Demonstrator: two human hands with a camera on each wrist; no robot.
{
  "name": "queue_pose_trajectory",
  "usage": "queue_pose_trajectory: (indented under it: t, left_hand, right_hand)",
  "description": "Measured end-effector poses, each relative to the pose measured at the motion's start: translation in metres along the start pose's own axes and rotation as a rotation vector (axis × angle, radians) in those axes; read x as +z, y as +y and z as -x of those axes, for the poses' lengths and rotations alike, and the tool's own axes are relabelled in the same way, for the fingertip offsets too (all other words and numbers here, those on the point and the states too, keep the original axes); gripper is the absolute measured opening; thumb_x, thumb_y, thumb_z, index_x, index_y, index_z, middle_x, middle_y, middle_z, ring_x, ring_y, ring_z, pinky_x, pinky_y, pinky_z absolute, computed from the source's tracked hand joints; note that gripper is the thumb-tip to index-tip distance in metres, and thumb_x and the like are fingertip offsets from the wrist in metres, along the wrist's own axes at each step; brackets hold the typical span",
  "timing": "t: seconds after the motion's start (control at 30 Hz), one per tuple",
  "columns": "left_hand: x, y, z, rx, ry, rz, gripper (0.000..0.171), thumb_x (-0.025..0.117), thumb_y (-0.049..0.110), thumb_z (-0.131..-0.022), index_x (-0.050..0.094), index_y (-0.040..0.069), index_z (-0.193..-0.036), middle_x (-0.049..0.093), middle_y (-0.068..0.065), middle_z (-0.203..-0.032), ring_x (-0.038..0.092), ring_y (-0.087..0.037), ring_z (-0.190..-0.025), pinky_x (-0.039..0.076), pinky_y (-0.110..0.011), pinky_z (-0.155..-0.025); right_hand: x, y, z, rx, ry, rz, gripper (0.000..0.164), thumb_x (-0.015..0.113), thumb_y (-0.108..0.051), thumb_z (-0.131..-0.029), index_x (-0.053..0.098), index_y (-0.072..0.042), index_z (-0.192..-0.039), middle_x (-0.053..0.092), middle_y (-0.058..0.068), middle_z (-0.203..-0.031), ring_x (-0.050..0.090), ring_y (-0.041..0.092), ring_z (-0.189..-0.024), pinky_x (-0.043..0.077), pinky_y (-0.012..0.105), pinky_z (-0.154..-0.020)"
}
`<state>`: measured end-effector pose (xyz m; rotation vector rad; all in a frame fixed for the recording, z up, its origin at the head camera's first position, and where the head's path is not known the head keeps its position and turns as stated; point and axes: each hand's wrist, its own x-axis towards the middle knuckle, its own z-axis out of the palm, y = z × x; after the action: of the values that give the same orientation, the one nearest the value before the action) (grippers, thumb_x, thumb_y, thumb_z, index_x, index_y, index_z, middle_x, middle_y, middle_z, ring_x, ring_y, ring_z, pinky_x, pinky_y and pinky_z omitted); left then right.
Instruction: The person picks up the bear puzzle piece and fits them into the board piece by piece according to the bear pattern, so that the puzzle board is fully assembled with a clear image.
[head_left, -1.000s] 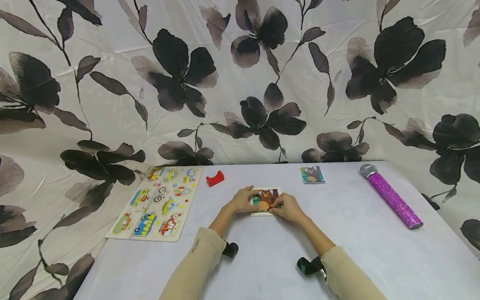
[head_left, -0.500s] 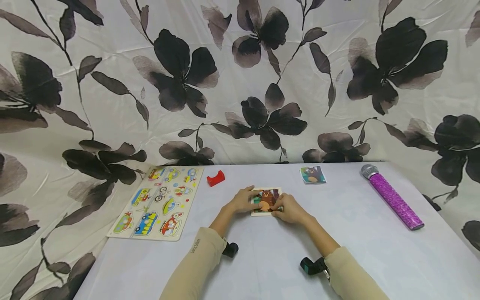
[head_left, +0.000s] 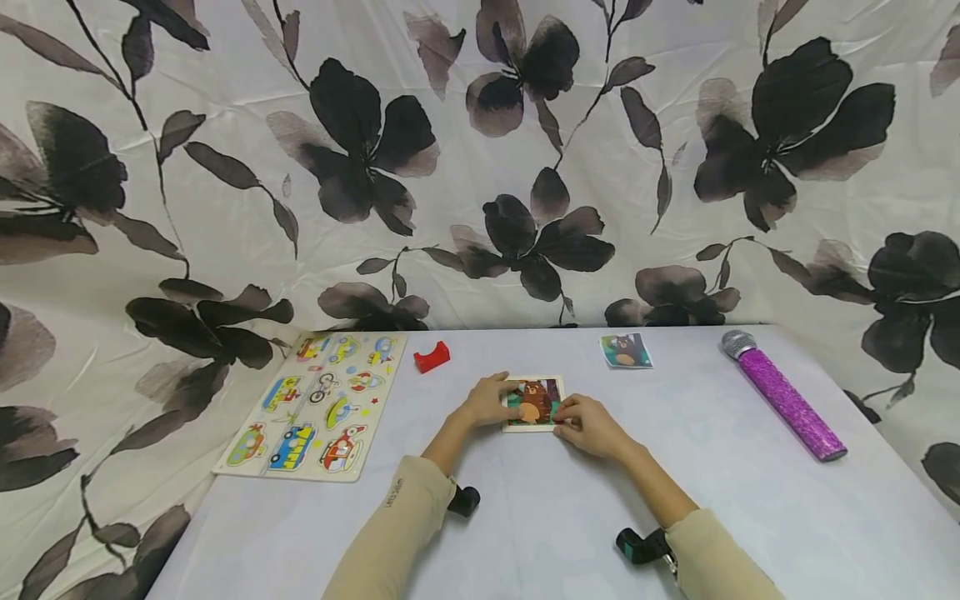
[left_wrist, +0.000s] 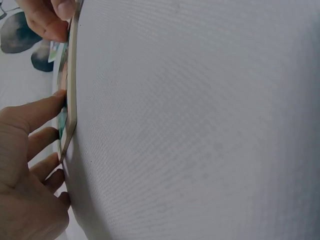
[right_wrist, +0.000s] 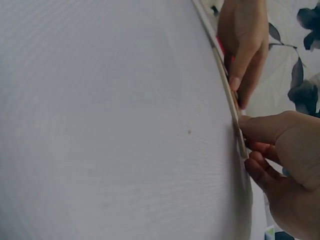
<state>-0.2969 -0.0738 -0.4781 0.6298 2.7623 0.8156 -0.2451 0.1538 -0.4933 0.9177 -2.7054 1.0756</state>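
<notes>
A small picture puzzle (head_left: 536, 402) of a brown bear, with a pale wooden border, lies flat in the middle of the table. My left hand (head_left: 486, 402) holds its left side, the thumb resting on the picture and the fingers along the edge. At the lower right edge, my right hand (head_left: 590, 427) grips the border with thumb and bent fingertips. The left wrist view has the board's pale edge (left_wrist: 73, 85) side-on beside the left hand (left_wrist: 30, 165). In the right wrist view, the right thumb (right_wrist: 262, 128) touches the board's near edge; some fingers are partly hidden.
A vehicle peg-puzzle board (head_left: 315, 408) lies at the left. A red curved piece (head_left: 431, 357) is behind the hands. Farther back sits a bear picture card (head_left: 626, 350), and a pink glittery microphone (head_left: 791, 402) lies at the right. A floral cloth hangs behind the table.
My right hand has slid rightward from over the picture's lower right part to the board's right edge, showing more of the bear. The left hand stays almost where it was.
</notes>
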Motion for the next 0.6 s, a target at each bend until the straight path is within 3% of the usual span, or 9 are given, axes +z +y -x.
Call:
queue_pose_trajectory:
  t: [0.3,0.47,0.6]
  left_hand:
    - [0.002,0.002,-0.001,0.016,-0.006,-0.033,0.057,0.068,0.03,-0.082,0.055,0.002,-0.13,0.037,-0.021,-0.145,0.035,-0.043,-0.131,0.033,-0.056,-0.104]
    - [0.003,-0.001,0.0,0.028,0.003,-0.019,0.059,0.068,0.029,-0.083,0.052,0.001,-0.132,0.035,-0.023,-0.146,0.033,-0.043,-0.132,0.03,-0.057,-0.105]
    - [0.005,-0.007,0.002,0.008,0.028,0.098,0.062,0.067,0.029,-0.086,0.046,0.002,-0.137,0.029,-0.022,-0.149,0.027,-0.042,-0.136,0.024,-0.056,-0.109]
  right_hand:
    - [0.0,-0.006,0.001,-0.047,-0.013,0.148,0.02,0.072,-0.008,-0.08,0.072,0.006,-0.094,0.057,0.01,-0.094,0.052,0.024,-0.087,0.043,0.039,-0.078]
    - [0.0,-0.007,0.006,-0.03,-0.012,0.082,0.029,0.071,-0.011,-0.082,0.068,0.009,-0.103,0.059,0.017,-0.104,0.053,0.035,-0.098,0.044,0.047,-0.086]
    - [-0.001,-0.005,0.013,0.0,0.03,-0.002,0.031,0.068,-0.01,-0.084,0.065,0.009,-0.109,0.061,0.021,-0.111,0.056,0.039,-0.106,0.045,0.051,-0.091]
